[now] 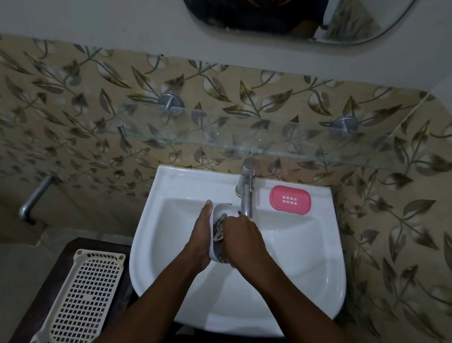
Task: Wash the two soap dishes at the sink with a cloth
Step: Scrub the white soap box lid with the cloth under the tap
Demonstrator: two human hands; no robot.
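My left hand point(202, 236) holds a white soap dish point(221, 213) on edge over the basin of the white sink point(307, 265), just below the tap point(247, 193). Pressed into the dish's hollow is a dark patterned cloth point(219, 234), bunched in the grip of my right hand point(242, 236). Most of the cloth is hidden under that hand. A pink soap dish point(290, 200) with a small grid of drain holes lies flat on the sink's back ledge, to the right of the tap.
A glass shelf point(251, 134) on two metal brackets runs along the leaf-patterned tiles above the sink. A cream plastic basket point(83, 299) sits on a dark stand to the sink's left. A metal pipe point(33, 200) sticks out of the left wall. A mirror point(294, 7) hangs above.
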